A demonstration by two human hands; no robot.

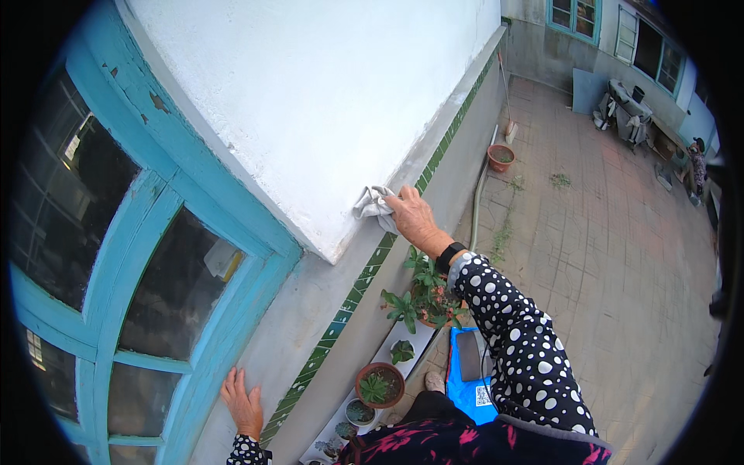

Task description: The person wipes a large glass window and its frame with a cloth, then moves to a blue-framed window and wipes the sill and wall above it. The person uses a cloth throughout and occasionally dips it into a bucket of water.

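My right hand (415, 218) grips a crumpled pale grey cloth (372, 203). The cloth lies against the lower edge of the white wall (325, 116), where it meets the grey ledge (314, 285). Farther down the same ledge, my left hand (241, 404) rests with fingers spread beside the blue window frame (221, 331). Flaking paint shows on the frame's upper part, and dark glass panes (168, 290) fill it. A green patterned tile strip (349, 305) runs along the ledge's outer edge.
Below the ledge stand a flowering potted plant (427, 290), a brown pot (381, 383) and several smaller succulents on a white shelf (386, 351). A blue printed bag (462, 372) lies by my feet. A hose (479, 197), broom (511, 131) and planter (500, 157) line the wall. Another person (696, 165) is far right.
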